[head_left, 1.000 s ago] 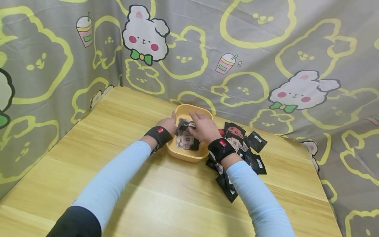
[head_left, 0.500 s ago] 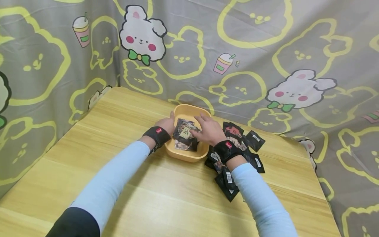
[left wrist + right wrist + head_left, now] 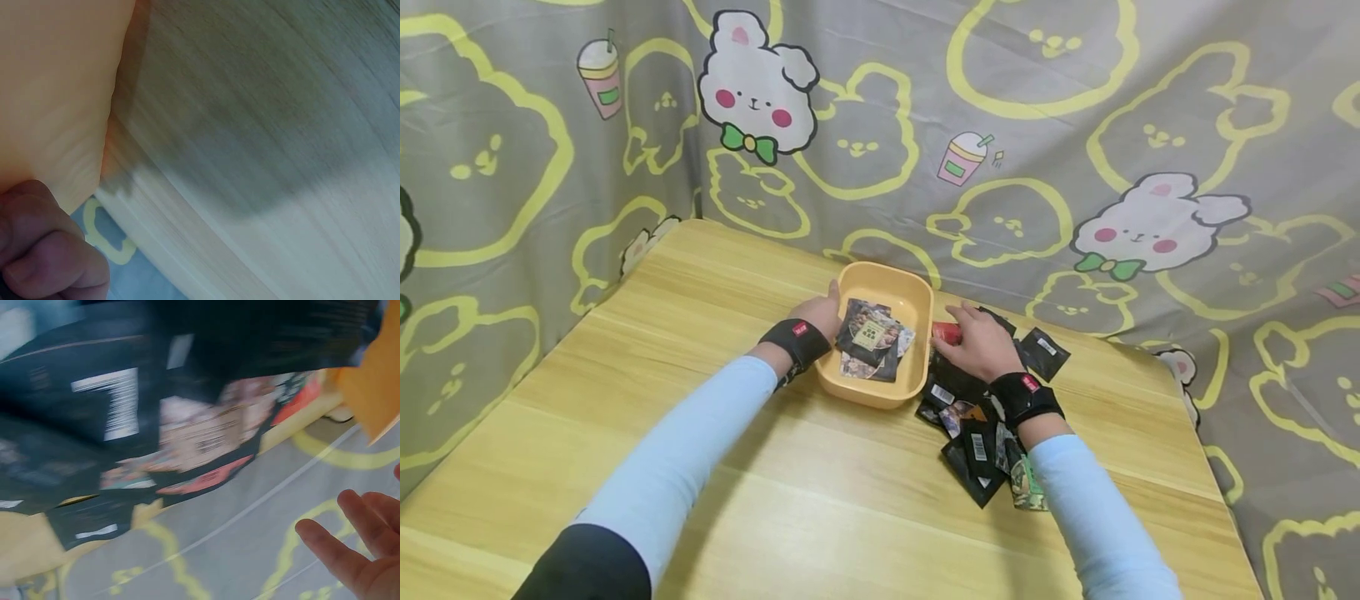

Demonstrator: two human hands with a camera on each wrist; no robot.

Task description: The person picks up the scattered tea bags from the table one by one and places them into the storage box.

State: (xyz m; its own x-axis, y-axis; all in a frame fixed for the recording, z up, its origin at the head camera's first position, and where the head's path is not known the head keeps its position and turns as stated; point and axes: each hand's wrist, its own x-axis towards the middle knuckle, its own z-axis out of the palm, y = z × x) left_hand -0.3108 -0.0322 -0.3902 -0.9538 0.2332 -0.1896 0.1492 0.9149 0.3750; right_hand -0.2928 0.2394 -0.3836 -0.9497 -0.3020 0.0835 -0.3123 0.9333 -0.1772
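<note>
- Right hand (image 3: 981,343): fingers (image 3: 333,549) spread and fairly straight in the right wrist view, no packet seen in them; over the packet heap (image 3: 953,390), contact unclear.
- Left hand (image 3: 817,315): fingers curled at the left outer wall of the yellow tub (image 3: 872,395), thumb up along the rim; can't tell whether it pinches the rim or just steadies.
- Changed: right hand was inside the tub, now it's outside over the heap. Labelled packet (image 3: 870,333) stays behind, flat on other packets; looks like one more transfer done, with plenty left in the heap.
- Red packet (image 3: 947,333) just beside the right hand's thumb, near the tub's right wall; touching or not, can't tell.
- Heap spreads right of the tub and toward the person, overlapping; green packet (image 3: 1028,486) partly under the right sleeve (image 3: 1090,508), black packet (image 3: 1043,354) at the far right.
- Edges: tub sits near the back edge of the surface (image 3: 805,508), curtain (image 3: 850,108) just behind, so little slack that way.
- Room: more on the left and near sides; inside the tub, bare floor shows behind the pile.
</note>
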